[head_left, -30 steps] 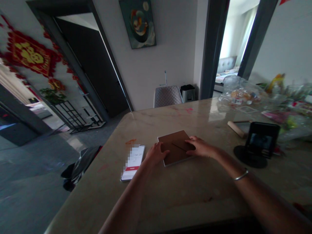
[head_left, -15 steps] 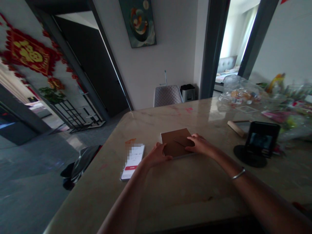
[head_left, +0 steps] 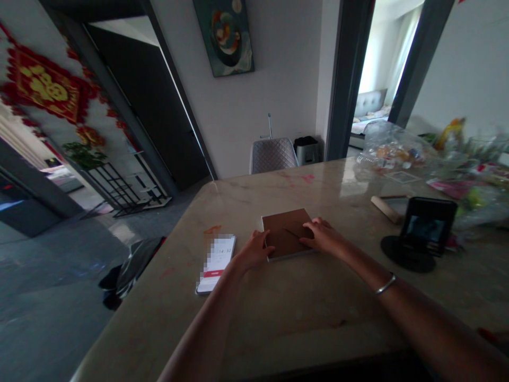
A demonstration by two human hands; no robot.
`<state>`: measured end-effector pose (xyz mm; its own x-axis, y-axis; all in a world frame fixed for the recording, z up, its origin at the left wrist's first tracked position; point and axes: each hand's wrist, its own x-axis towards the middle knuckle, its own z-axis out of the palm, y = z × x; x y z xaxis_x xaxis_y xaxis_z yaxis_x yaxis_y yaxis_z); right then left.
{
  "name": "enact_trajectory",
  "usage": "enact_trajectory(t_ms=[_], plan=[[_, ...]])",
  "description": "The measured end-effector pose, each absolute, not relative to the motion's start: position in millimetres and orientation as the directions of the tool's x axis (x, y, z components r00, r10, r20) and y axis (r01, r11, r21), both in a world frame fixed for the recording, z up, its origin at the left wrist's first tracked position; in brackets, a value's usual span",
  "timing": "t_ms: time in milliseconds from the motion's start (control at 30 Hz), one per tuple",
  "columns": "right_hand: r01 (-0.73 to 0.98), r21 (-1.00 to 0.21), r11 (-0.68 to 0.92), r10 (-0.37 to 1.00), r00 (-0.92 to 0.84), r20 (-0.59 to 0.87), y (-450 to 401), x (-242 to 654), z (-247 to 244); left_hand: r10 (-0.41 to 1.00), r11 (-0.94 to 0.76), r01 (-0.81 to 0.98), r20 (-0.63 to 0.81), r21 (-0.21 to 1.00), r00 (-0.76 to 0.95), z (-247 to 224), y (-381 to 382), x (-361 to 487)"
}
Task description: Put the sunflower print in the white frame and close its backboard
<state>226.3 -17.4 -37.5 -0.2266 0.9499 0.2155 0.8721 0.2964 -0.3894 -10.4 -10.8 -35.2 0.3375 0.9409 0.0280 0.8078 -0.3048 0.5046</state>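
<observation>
On the stone-topped table (head_left: 254, 313) lies a flat rectangular picture frame (head_left: 284, 245), brown panel up, with a thin white rim and a dark slanting line across the middle. My left hand (head_left: 256, 249) grips its left edge, the thumb resting near the lower left corner. From the right, my right hand (head_left: 321, 234) holds the opposite side, thumb and forefinger curled over the brown surface. The undersides of both hands are hidden. Left of my left hand lies a phone (head_left: 217, 262) with a lit screen.
A black phone stand (head_left: 409, 260) carrying a dark device (head_left: 430, 225) stands at the right. Behind it sit a pale wooden-edged piece (head_left: 387, 209) and clear plastic bags (head_left: 393, 146). A grey chair (head_left: 273, 155) is at the table's far edge.
My left hand has shifted slightly up and left along the frame's edge, with its thumb drawn in. My right hand stays nearly still, and the frame has hardly moved.
</observation>
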Motion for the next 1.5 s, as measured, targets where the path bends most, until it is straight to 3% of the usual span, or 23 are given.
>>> enact_trajectory(t_ms=[233,433,933,1033,1133,1200,1300,1500], plan=[[0.856,-0.424,0.294,0.956,-0.274,0.110,-16.6,233.7,-37.3,0.914,-0.313,0.797,-0.063,0.516,0.400,-16.7,-23.8,-11.4],[0.868,-0.412,0.277,0.954,-0.298,0.014,-19.0,235.9,-33.5,0.923,-0.302,0.785,-0.041,0.541,0.382,-11.5,-27.0,-10.6],[0.865,-0.403,0.301,0.953,-0.285,0.100,-25.5,229.0,-25.1,0.939,-0.276,0.769,-0.008,0.577,0.343,-18.0,-21.0,-18.7],[0.822,-0.472,0.317,0.947,-0.304,0.107,-18.2,234.2,-29.9,0.949,-0.250,0.770,-0.011,0.586,0.316,-21.3,-21.0,-17.5],[0.727,-0.627,0.279,0.958,-0.256,0.129,-5.3,240.1,-40.6,0.951,-0.251,0.765,0.006,0.592,0.308,-25.8,-19.2,-17.3],[0.675,-0.719,0.166,0.986,-0.132,0.103,3.0,242.8,-47.6,0.952,-0.248,0.761,0.007,0.599,0.305,-27.5,-17.9,-17.6],[0.644,-0.765,0.013,1.000,0.006,0.022,9.0,245.5,-52.1,0.947,-0.255,0.766,-0.005,0.591,0.320,-27.1,-17.3,-18.5],[0.471,-0.882,-0.022,0.991,-0.104,-0.080,1.7,250.0,-40.5,0.940,-0.280,0.731,0.023,0.622,0.340,-22.0,-19.6,-20.3]])
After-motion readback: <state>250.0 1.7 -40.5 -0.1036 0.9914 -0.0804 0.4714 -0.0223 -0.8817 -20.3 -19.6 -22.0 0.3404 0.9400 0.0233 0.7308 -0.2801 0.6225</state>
